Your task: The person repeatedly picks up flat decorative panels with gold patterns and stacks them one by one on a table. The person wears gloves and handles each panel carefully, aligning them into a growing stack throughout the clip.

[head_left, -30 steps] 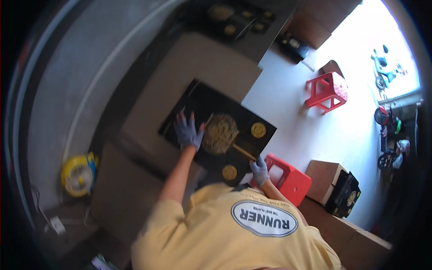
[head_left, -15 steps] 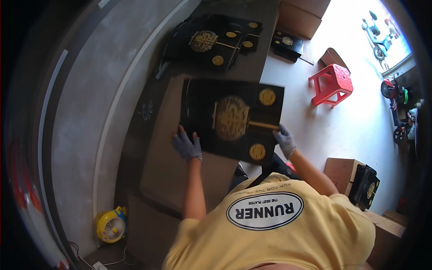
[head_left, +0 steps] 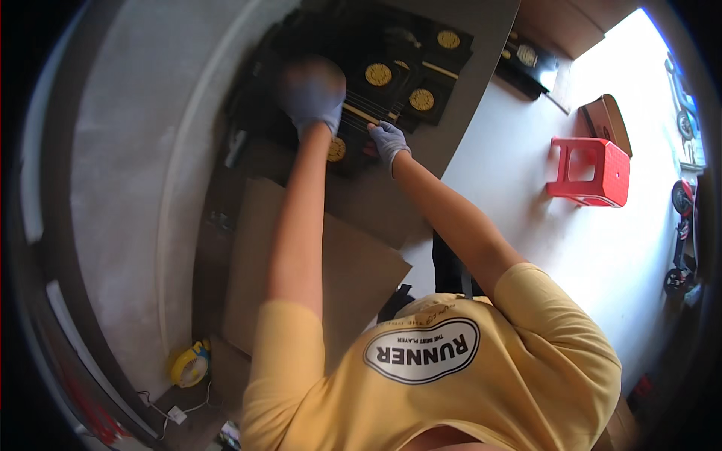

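Note:
At the far end of the dark table (head_left: 459,120) lies a pile of flat black boxes (head_left: 444,71) with round gold emblems and gold strips. My gloved left hand (head_left: 312,98) is over the pile's left part, on or just above a black box; motion smears its fingers. Close to its right, my gloved right hand (head_left: 389,143) has its fingers closed on the near edge of that black box (head_left: 361,101), by the end of its gold strip. Both arms reach forward, and the left hand covers part of the box.
A brown cardboard sheet (head_left: 323,263) lies on the nearer table. Right of the table are a red plastic stool (head_left: 609,173), an open carton (head_left: 605,120) and another black box (head_left: 530,64). A yellow fan (head_left: 189,366) stands lower left near a cable. A pale wall runs along the left.
Both hands have carried the black box forward from above the cardboard sheet to the pile. The cardboard is now uncovered, and the view has shifted.

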The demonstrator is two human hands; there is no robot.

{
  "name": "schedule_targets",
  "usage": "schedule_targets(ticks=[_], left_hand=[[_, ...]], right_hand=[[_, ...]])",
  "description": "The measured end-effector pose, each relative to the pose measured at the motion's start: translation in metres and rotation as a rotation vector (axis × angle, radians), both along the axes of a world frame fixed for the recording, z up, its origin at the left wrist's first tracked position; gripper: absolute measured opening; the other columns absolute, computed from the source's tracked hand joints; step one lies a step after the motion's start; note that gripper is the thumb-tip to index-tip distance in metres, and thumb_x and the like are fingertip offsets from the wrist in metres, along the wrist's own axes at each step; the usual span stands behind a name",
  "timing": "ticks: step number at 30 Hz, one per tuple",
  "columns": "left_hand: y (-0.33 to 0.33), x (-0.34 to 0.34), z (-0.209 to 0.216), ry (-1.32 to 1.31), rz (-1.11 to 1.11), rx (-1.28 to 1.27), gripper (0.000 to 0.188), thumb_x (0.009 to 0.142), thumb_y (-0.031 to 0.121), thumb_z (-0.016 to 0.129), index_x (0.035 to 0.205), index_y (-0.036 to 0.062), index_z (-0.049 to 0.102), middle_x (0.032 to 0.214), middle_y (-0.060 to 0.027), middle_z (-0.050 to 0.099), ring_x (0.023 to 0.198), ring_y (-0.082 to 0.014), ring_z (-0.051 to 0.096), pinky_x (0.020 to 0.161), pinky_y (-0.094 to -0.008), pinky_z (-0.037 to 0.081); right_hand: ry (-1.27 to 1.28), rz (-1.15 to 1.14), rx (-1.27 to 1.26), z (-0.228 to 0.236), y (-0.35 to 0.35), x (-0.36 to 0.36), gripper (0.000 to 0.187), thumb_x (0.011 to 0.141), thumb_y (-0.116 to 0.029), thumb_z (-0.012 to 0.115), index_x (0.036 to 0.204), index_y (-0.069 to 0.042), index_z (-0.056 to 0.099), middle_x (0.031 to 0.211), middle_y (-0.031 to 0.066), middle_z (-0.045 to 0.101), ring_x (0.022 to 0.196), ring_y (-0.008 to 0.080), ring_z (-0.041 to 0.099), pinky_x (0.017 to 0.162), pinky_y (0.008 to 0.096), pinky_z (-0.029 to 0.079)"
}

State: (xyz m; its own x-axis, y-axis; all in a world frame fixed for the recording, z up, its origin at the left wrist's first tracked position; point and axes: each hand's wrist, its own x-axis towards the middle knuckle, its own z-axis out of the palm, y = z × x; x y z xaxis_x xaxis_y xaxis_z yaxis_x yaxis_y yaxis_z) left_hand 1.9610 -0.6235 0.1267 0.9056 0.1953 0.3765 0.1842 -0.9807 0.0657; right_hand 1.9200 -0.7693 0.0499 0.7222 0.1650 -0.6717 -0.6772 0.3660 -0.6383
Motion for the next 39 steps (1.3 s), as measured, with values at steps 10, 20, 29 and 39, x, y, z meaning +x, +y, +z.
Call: schedule_targets(ticks=[10, 20, 29, 39], left_hand=[[0.006, 0.017, -0.101, 0.042, 0.080, 0.015, 0.066, 0.093, 0.063, 0.035, 0.149, 0.0295, 0.032, 0.153, -0.0239, 0.025, 0.142, -0.0428, 0.022, 0.115, -0.0564, 0.018], [-0.002, 0.020, -0.087, 0.001, 0.102, 0.051, 0.057, 0.090, 0.038, 0.052, 0.144, 0.0210, 0.042, 0.151, -0.0273, 0.027, 0.139, -0.0449, 0.027, 0.114, -0.0568, 0.021], [0.001, 0.022, -0.099, 0.089, 0.198, 0.156, 0.058, 0.095, 0.049, 0.038, 0.148, 0.0269, 0.033, 0.151, -0.0251, 0.030, 0.142, -0.0434, 0.023, 0.114, -0.0563, 0.020], [-0.108, -0.202, -0.034, -0.160, -0.269, -0.684, 0.026, 0.083, 0.016, 0.069, 0.108, 0.0114, 0.066, 0.128, -0.0135, 0.058, 0.118, -0.0349, 0.054, 0.096, -0.0436, 0.045]], right_hand=[[-0.705, 0.129, -0.325, 0.001, -0.141, 0.022, 0.030, 0.097, -0.008, 0.048, 0.126, -0.002, 0.053, 0.109, 0.0150, 0.066, 0.100, 0.0246, 0.066, 0.085, 0.0380, 0.055], [-1.523, 0.923, -1.381, 0.014, -0.027, 0.134, 0.065, 0.088, -0.049, 0.053, 0.144, -0.017, 0.043, 0.156, 0.0149, 0.027, 0.146, 0.0351, 0.019, 0.116, 0.0601, 0.011], [-1.483, 1.045, -1.320, -0.008, -0.080, 0.024, 0.070, 0.092, -0.048, 0.049, 0.152, -0.019, 0.026, 0.158, 0.0135, 0.020, 0.147, 0.0338, 0.017, 0.118, 0.0527, 0.013], [-1.537, 0.574, -1.071, 0.002, -0.080, 0.022, 0.058, 0.083, -0.020, 0.062, 0.137, -0.008, 0.046, 0.145, 0.0194, 0.041, 0.135, 0.0386, 0.038, 0.110, 0.0473, 0.036]])
